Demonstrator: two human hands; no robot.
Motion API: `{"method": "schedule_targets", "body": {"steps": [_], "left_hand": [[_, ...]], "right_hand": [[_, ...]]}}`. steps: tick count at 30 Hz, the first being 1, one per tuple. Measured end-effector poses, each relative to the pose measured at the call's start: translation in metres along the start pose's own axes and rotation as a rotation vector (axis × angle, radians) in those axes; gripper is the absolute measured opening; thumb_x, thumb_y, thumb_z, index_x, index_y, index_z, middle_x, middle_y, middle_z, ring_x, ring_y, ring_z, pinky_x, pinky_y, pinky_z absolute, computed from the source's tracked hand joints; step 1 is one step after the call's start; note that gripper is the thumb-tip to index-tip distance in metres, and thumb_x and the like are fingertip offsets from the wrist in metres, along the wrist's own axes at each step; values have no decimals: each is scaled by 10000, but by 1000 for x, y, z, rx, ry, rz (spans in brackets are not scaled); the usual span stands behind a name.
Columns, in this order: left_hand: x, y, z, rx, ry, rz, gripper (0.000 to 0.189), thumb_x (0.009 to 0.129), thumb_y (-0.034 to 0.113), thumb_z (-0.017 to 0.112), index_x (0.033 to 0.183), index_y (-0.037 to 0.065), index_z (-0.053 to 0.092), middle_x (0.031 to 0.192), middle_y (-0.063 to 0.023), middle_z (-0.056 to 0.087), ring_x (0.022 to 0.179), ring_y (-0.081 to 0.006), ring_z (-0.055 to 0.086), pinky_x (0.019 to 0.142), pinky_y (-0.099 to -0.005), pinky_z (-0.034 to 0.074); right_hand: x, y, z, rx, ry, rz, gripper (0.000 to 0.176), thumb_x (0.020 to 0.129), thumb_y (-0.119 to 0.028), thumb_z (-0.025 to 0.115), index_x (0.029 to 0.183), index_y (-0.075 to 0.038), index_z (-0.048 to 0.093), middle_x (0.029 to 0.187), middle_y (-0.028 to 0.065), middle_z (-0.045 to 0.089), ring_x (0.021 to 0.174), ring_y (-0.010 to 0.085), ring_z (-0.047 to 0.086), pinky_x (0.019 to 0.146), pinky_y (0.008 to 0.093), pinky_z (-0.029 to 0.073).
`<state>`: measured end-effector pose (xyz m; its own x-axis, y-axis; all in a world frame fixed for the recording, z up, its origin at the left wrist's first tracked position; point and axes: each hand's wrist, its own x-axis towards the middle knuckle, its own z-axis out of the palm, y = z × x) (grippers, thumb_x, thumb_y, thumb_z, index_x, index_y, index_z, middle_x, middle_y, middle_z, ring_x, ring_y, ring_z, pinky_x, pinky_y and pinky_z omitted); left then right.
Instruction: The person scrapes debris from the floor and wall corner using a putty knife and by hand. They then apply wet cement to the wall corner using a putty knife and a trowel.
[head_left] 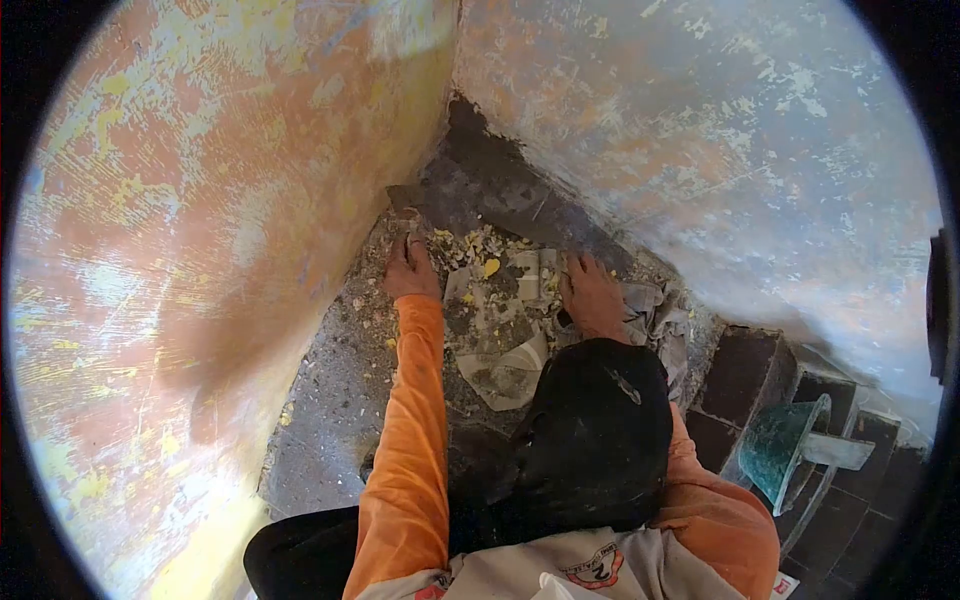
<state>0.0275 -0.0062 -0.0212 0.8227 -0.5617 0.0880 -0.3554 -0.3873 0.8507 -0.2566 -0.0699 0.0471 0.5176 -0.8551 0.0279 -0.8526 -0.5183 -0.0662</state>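
My left hand (410,268) reaches into the corner where the two walls meet the floor. It is closed around a small scraper (403,205) whose blade lies against the base of the left wall. My right hand (592,296) lies flat, fingers spread, on a crumpled paper sheet (505,350) spread on the floor. Yellow and pale paint flakes (480,255) lie heaped on the paper between my hands. Both arms are in orange sleeves. A black rounded shape (595,440), part of my clothing, hides the floor below my right hand.
The left wall (200,230) and the right wall (720,150) show scraped orange, yellow and blue paint. A dark bare patch (480,170) runs along the corner base. A green bucket (780,445) lies tilted on dark tiles (740,375) at the right. Grey floor (320,430) shows at the left.
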Motion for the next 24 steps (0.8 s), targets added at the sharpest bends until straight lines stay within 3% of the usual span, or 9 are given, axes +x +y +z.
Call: {"method": "schedule_targets", "body": {"steps": [4, 7, 9, 13, 16, 18, 19, 21, 24], "left_hand": [[-3, 16, -3, 159, -137, -231, 529, 990, 434, 525, 1342, 51, 620, 1134, -252, 703, 991, -392, 702, 846, -480, 546], [-6, 23, -8, 60, -194, -176, 535, 994, 417, 525, 1354, 30, 604, 1114, -262, 705, 973, -390, 705, 828, -482, 546], [-8, 31, -12, -85, -127, -161, 527, 1007, 398, 517, 1348, 4, 597, 1101, -268, 705, 1004, -391, 697, 861, -472, 538], [-7, 14, -1, -70, -80, -123, 512, 1021, 379, 505, 1343, -8, 597, 1067, -249, 712, 960, -366, 701, 832, -455, 540], [-3, 16, -3, -70, -40, 31, 513, 1025, 376, 497, 1354, -7, 586, 1058, -248, 711, 940, -352, 704, 814, -448, 541], [-4, 48, -22, 3, -281, -314, 515, 1024, 367, 495, 1371, -5, 569, 1103, -257, 701, 976, -361, 701, 838, -438, 543], [-6, 46, -21, 5, -283, -317, 515, 1024, 367, 495, 1371, -5, 569, 1103, -257, 701, 976, -361, 701, 838, -438, 543], [-10, 38, -18, -117, -197, -224, 524, 1022, 372, 500, 1383, -4, 555, 1160, -267, 687, 1052, -374, 690, 892, -432, 538], [-8, 25, -10, -153, -116, -97, 516, 1022, 367, 504, 1375, -5, 562, 1192, -267, 676, 1083, -376, 679, 909, -438, 532]], "right_hand": [[12, 2, 10, -39, 1, -65, 385, 965, -237, 594, 1286, -23, 581, 1184, 198, 608, 1089, 374, 630, 844, 480, 573], [34, 5, 18, -24, 59, -33, 389, 957, -236, 602, 1275, -13, 580, 1191, 191, 601, 1064, 372, 634, 806, 473, 582], [47, 7, 14, 127, 4, 198, 403, 960, -248, 598, 1287, -15, 571, 1187, 207, 595, 1066, 379, 626, 807, 475, 581], [33, 1, 9, 143, 62, 106, 407, 957, -252, 598, 1290, -20, 566, 1190, 209, 594, 1044, 384, 637, 800, 481, 581], [25, -11, 21, 113, 145, -49, 429, 926, -237, 657, 1287, -22, 571, 1240, 225, 602, 1025, 422, 647, 800, 496, 567], [31, -11, 32, 25, 64, -78, 425, 935, -235, 645, 1286, -9, 567, 1264, 232, 597, 1041, 431, 643, 814, 499, 567], [41, -7, 38, 25, 61, -77, 425, 935, -235, 645, 1286, -9, 567, 1264, 232, 597, 1041, 431, 643, 814, 499, 567], [61, 0, 43, 38, 164, 181, 382, 972, -259, 580, 1275, -27, 560, 1231, 197, 592, 970, 372, 671, 706, 470, 605], [67, 13, 28, 98, 182, 159, 374, 980, -270, 576, 1259, -21, 558, 1259, 208, 586, 938, 372, 679, 677, 490, 598]]}}
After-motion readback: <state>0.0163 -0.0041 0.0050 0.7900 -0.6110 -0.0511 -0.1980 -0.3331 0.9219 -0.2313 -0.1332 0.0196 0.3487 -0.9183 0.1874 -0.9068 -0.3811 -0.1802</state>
